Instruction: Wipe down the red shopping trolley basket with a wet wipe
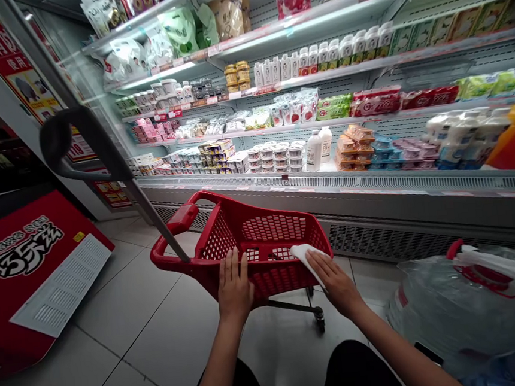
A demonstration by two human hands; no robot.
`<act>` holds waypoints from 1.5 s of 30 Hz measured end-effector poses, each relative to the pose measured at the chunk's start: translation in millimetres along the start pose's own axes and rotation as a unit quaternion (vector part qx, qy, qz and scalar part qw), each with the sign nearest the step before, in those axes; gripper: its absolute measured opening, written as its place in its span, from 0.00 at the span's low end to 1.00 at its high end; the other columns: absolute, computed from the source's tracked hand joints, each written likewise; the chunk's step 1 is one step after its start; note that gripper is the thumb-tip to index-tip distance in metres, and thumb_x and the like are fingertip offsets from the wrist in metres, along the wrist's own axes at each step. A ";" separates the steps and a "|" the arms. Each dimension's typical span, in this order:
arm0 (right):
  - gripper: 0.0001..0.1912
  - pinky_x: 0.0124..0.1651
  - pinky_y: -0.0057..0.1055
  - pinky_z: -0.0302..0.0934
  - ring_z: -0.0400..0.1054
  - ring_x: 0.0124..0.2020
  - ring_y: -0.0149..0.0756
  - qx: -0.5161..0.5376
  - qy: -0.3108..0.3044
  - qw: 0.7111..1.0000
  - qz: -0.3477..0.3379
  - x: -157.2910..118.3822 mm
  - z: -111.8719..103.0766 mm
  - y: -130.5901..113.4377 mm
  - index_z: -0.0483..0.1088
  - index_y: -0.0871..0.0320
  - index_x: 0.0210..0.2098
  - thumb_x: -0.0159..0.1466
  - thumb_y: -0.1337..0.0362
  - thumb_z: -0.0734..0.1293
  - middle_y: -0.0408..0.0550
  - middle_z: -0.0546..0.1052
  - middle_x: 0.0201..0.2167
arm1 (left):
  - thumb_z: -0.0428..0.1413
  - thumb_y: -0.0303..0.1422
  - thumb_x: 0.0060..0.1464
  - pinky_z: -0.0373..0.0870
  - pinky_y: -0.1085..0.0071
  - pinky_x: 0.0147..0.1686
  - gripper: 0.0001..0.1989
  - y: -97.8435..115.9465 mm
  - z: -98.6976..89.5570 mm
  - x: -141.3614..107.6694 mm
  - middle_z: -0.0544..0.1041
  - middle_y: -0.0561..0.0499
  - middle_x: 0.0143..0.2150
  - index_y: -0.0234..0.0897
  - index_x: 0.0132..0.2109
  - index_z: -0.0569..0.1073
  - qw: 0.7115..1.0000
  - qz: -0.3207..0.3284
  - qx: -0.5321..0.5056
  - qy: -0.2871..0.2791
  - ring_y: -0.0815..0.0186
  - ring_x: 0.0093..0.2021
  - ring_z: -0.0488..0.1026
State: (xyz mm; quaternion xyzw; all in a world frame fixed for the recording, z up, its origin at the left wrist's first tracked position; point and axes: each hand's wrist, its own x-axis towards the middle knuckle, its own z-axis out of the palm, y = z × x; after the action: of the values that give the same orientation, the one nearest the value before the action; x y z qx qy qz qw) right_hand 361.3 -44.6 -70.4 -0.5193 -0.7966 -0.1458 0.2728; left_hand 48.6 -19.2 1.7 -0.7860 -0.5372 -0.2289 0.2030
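Note:
A red plastic shopping cart (278,224) with perforated basket walls stands in front of me, its handle end to the left. My left hand (236,288) lies on the near side of the basket, fingers stretched out over the rim and holding nothing. Toward the right end of that rim, my right hand (337,279) presses a folded white cloth (307,255) against the red plastic. Part of the cloth is hidden beneath the fingers. Inside the basket, a small dark object lies on the bottom, too unclear to name.
A grey pole with a looped handle (84,142) rises at the cart's left. Behind the cart runs a refrigerated display (283,179) stocked with dairy goods. A red cabinet (39,278) stands left on the tiled floor; large clear plastic-wrapped bottles (452,308) sit at right.

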 end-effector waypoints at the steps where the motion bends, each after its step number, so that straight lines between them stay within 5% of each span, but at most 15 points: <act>1: 0.47 0.73 0.50 0.54 0.50 0.74 0.44 -0.008 -0.001 1.000 0.016 -6.7 -2.4 8.8 0.31 0.55 0.77 0.62 0.80 0.53 0.49 0.53 0.76 | 0.56 0.28 0.54 0.46 0.48 0.75 0.35 -0.2 -0.3 0.1 0.56 0.36 0.76 0.31 0.69 0.64 1.000 -0.007 -0.005 0.003 0.47 0.76 0.49; 5: 0.47 0.73 0.50 0.54 0.51 0.74 0.44 -0.009 0.001 0.999 0.047 -8.2 -3.9 7.2 0.30 0.55 0.77 0.64 0.78 0.54 0.49 0.54 0.75 | 0.56 0.27 0.54 0.47 0.44 0.74 0.30 -0.4 -2.6 -0.1 0.55 0.35 0.76 0.31 0.65 0.68 0.999 -0.027 -0.027 0.013 0.46 0.77 0.48; 12: 0.49 0.73 0.50 0.53 0.47 0.75 0.46 0.055 -0.021 0.998 -0.019 57.7 13.4 -95.2 0.39 0.59 0.77 0.59 0.80 0.57 0.52 0.56 0.74 | 0.57 0.27 0.51 0.47 0.43 0.74 0.31 -7.3 -2.1 -4.2 0.53 0.36 0.77 0.32 0.64 0.69 0.997 -0.028 -0.064 0.022 0.45 0.77 0.45; 15: 0.47 0.73 0.49 0.53 0.46 0.75 0.44 0.065 -0.026 0.997 -0.036 70.9 18.4 -117.4 0.41 0.60 0.77 0.60 0.79 0.57 0.51 0.55 0.75 | 0.57 0.26 0.51 0.46 0.43 0.74 0.32 -10.2 -0.3 -6.3 0.53 0.36 0.77 0.32 0.65 0.68 0.997 -0.013 -0.071 0.021 0.46 0.77 0.46; 21: 0.46 0.74 0.48 0.52 0.47 0.75 0.42 0.037 -0.007 0.999 -0.035 43.1 12.0 -80.2 0.38 0.56 0.77 0.62 0.79 0.55 0.50 0.55 0.75 | 0.58 0.26 0.51 0.46 0.46 0.74 0.34 -13.4 3.3 -10.5 0.53 0.38 0.77 0.33 0.67 0.66 0.997 0.005 -0.078 0.001 0.48 0.77 0.45; 28: 0.45 0.73 0.49 0.53 0.52 0.74 0.43 -0.017 0.013 0.997 0.076 -14.2 -4.6 -13.8 0.36 0.52 0.77 0.64 0.77 0.54 0.46 0.55 0.75 | 0.56 0.23 0.50 0.46 0.46 0.74 0.37 -7.4 5.5 -11.9 0.50 0.40 0.78 0.34 0.69 0.64 0.996 0.029 -0.082 -0.004 0.49 0.78 0.44; 31: 0.47 0.73 0.50 0.54 0.53 0.73 0.44 -0.003 0.028 0.996 0.085 -1.3 1.0 -28.3 0.36 0.53 0.77 0.62 0.78 0.55 0.47 0.58 0.74 | 0.57 0.23 0.50 0.45 0.46 0.75 0.36 -2.5 5.1 -10.6 0.49 0.38 0.78 0.32 0.67 0.66 0.996 0.014 -0.089 0.002 0.48 0.78 0.44; 38: 0.47 0.73 0.48 0.54 0.51 0.74 0.44 0.091 -0.030 0.994 -0.044 68.8 15.7 -117.2 0.45 0.60 0.76 0.58 0.79 0.57 0.51 0.59 0.73 | 0.57 0.25 0.52 0.45 0.45 0.74 0.31 -2.6 -1.8 -8.7 0.51 0.35 0.77 0.31 0.64 0.68 0.996 -0.015 -0.086 -0.001 0.47 0.78 0.43; 41: 0.46 0.71 0.49 0.57 0.57 0.71 0.44 0.102 -0.020 0.993 -0.049 61.3 11.3 -101.0 0.48 0.58 0.75 0.58 0.79 0.57 0.52 0.65 0.70 | 0.56 0.25 0.52 0.45 0.44 0.74 0.29 -11.1 -3.0 -9.7 0.50 0.35 0.77 0.32 0.63 0.69 0.997 -0.008 -0.083 0.007 0.47 0.78 0.43; 45: 0.41 0.68 0.50 0.61 0.66 0.65 0.44 0.073 -0.007 0.997 0.002 19.9 -2.0 -35.7 0.55 0.54 0.73 0.61 0.79 0.57 0.52 0.73 0.63 | 0.56 0.26 0.52 0.46 0.44 0.74 0.30 -29.0 -2.7 -3.8 0.47 0.37 0.78 0.33 0.63 0.68 0.996 0.019 -0.084 0.004 0.48 0.78 0.42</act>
State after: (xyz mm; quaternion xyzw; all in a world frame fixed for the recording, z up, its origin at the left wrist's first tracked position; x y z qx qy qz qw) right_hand 323.3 -45.6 -55.3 -0.5007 -0.8058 -0.0836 0.3049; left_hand 19.8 -13.7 3.8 -0.8094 -0.5000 -0.2726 0.1433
